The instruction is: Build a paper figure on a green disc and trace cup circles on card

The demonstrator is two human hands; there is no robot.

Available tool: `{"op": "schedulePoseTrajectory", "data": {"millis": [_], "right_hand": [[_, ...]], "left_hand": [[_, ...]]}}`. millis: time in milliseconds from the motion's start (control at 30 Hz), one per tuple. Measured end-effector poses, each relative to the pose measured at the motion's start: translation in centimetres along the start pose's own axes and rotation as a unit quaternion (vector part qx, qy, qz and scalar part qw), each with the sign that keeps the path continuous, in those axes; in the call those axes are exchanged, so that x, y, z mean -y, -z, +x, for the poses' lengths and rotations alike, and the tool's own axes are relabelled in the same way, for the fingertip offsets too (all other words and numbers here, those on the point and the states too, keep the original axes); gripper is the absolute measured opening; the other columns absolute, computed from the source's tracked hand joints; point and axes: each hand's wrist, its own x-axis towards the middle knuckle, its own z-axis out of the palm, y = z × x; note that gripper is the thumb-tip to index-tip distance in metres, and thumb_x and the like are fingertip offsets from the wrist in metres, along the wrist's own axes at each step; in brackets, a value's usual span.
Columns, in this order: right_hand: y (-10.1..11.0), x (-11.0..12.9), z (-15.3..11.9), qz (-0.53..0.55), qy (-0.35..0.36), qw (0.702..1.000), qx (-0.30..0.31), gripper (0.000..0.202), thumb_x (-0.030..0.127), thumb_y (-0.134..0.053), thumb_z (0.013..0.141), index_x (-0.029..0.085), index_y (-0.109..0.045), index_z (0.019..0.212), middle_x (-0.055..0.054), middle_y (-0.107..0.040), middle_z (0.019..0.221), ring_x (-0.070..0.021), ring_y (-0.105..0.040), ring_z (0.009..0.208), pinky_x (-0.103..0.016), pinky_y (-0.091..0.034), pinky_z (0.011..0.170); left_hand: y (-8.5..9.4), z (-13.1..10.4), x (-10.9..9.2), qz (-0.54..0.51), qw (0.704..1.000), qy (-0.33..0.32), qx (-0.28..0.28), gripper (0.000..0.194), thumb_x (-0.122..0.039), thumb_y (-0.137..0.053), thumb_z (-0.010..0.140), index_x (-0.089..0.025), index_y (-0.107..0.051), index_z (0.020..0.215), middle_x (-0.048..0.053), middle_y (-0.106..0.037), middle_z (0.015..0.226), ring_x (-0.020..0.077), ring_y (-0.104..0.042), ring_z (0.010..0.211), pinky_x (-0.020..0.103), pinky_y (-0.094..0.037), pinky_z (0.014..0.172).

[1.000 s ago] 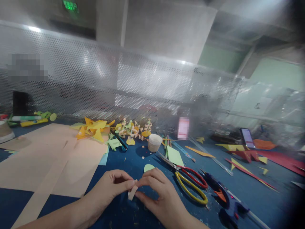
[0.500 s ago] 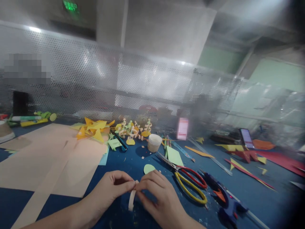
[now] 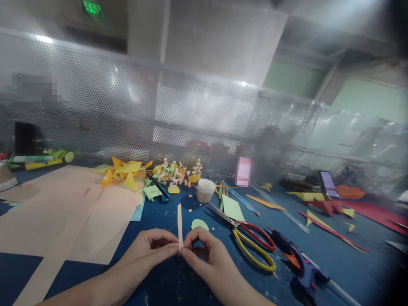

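Note:
A narrow peach paper strip [image 3: 179,223] stands up between my fingertips at the front middle of the table. My left hand [image 3: 145,257] pinches its lower end from the left. From the right, my right hand [image 3: 212,261] holds the same end between thumb and forefinger. Just beyond my right fingers lies a pale green paper oval [image 3: 199,225]. To the right of that hand rest scissors [image 3: 253,240] with one red and one yellow handle. Farther right is a blue glue gun [image 3: 299,263] with a glue stick in its back.
Large peach paper sheets [image 3: 73,208] cover the left side. At the back sit yellow paper pieces [image 3: 123,173], curled paper strips [image 3: 178,172], a white cup [image 3: 205,191] and a phone [image 3: 329,183]. Red paper [image 3: 376,214] and a clear ruler [image 3: 287,212] lie right. A perforated screen [image 3: 127,106] stands behind.
The paper strip hung down below my fingers before and now points up above them. My right hand's fingers have shifted down to the strip's lower end.

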Motion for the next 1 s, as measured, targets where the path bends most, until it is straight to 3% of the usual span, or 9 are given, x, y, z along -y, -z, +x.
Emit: {"op": "schedulePoseTrajectory", "data": {"millis": [233,400,700,867,1000], "right_hand": [[0.13,-0.26,0.2,0.045,-0.005,0.999,0.009,0.026,0.042,-0.06,0.074,0.019,-0.047,0.073,0.003,-0.046,0.069,-0.0117,-0.047,0.065,-0.023,-0.042,0.06],[0.34,-0.52,0.35,0.057,-0.002,0.998,0.026,0.027,0.043,-0.061,0.074,0.018,-0.051,0.08,0.001,-0.05,0.073,-0.0125,-0.049,0.069,-0.023,-0.041,0.062],[0.46,-0.27,0.44,0.013,-0.027,0.999,0.023,0.034,0.05,-0.058,0.073,0.017,-0.053,0.068,0.002,-0.05,0.063,-0.0115,-0.046,0.06,-0.022,-0.038,0.056],[0.56,-0.38,0.46,0.039,-0.016,0.999,0.016,0.034,0.05,-0.057,0.074,0.017,-0.053,0.068,0.002,-0.051,0.064,-0.0115,-0.048,0.06,-0.022,-0.038,0.057],[0.38,-0.16,0.47,0.077,-0.016,0.996,0.029,0.03,0.046,-0.059,0.075,0.017,-0.053,0.069,0.001,-0.054,0.063,-0.0125,-0.053,0.061,-0.023,-0.042,0.06]], "left_hand": [[-0.25,0.33,0.03,0.013,1.0,0.011,-0.008,0.021,-0.036,-0.072,0.057,-0.017,-0.067,0.064,-0.001,-0.066,0.065,0.0165,-0.057,0.068,0.025,-0.041,0.068],[-0.24,0.23,-0.04,0.053,0.998,0.012,-0.012,0.023,-0.038,-0.068,0.061,-0.016,-0.068,0.065,0.001,-0.067,0.065,0.0174,-0.058,0.067,0.025,-0.042,0.067],[-0.19,0.2,0.67,0.126,0.992,-0.026,0.019,0.021,-0.036,-0.063,0.068,-0.016,-0.068,0.069,0.001,-0.067,0.067,0.0169,-0.059,0.067,0.023,-0.043,0.063],[-0.12,0.05,0.35,0.125,0.991,-0.012,0.053,0.023,-0.037,-0.064,0.069,-0.016,-0.07,0.074,0.002,-0.069,0.071,0.0183,-0.061,0.071,0.023,-0.043,0.065],[-0.26,-0.08,0.13,0.147,0.988,-0.024,0.048,0.026,-0.039,-0.059,0.073,-0.017,-0.072,0.07,0.003,-0.072,0.071,0.0199,-0.062,0.073,0.024,-0.043,0.067]]}}
